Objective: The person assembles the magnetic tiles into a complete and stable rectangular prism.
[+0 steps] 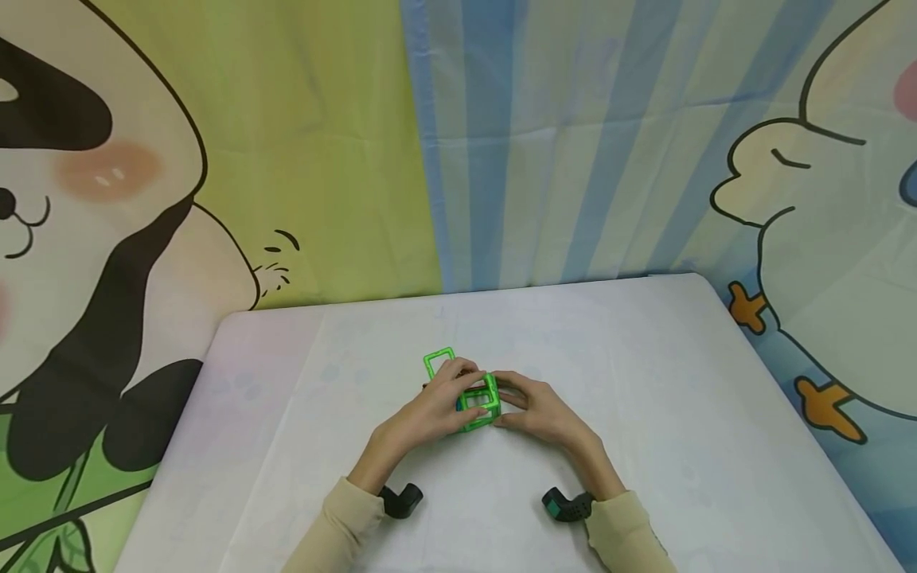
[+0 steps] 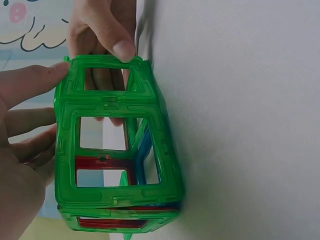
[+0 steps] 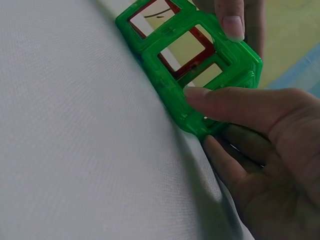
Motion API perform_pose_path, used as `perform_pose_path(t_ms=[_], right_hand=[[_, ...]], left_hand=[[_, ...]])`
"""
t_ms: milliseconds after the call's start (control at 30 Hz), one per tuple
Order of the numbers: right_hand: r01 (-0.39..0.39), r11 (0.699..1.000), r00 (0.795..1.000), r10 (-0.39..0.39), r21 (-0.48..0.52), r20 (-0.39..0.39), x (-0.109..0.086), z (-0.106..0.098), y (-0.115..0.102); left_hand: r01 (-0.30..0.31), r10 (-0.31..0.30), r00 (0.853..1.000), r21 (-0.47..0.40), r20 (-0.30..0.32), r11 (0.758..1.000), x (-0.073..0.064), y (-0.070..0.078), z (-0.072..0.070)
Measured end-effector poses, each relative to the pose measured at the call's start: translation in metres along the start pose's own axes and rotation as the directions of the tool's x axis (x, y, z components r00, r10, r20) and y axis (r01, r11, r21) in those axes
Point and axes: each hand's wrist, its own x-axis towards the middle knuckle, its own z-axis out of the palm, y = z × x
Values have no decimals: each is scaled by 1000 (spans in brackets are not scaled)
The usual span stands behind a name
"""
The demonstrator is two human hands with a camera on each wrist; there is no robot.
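Observation:
Both hands hold a hollow block of magnetic frame tiles low over the white table. My left hand grips it from the left, its thumb on the near side and fingers on the far side. From the right, my right hand pinches the block, with the thumb laid across a green frame and other fingers beneath. Outer faces are mostly green; a red tile and a blue tile show through the windows. A green square frame shows beyond my left fingers, which hide its lower part.
A white cloth-covered table spreads around the hands. Behind it hang a yellow curtain and a blue striped curtain with cartoon animals. Black wrist devices sit at both sleeves.

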Motion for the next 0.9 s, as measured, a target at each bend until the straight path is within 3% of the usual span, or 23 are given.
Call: perform_pose_path(t_ms=[567, 900], right_hand=[[-6, 1000, 1000, 6, 8, -16, 1, 0, 0], [-24, 1000, 1000, 24, 19, -14, 1, 1, 3]], left_hand=[[-8, 9, 1000, 21, -27, 1000, -2, -2, 2], [39, -41, 998, -41, -42, 998, -8, -4, -5]])
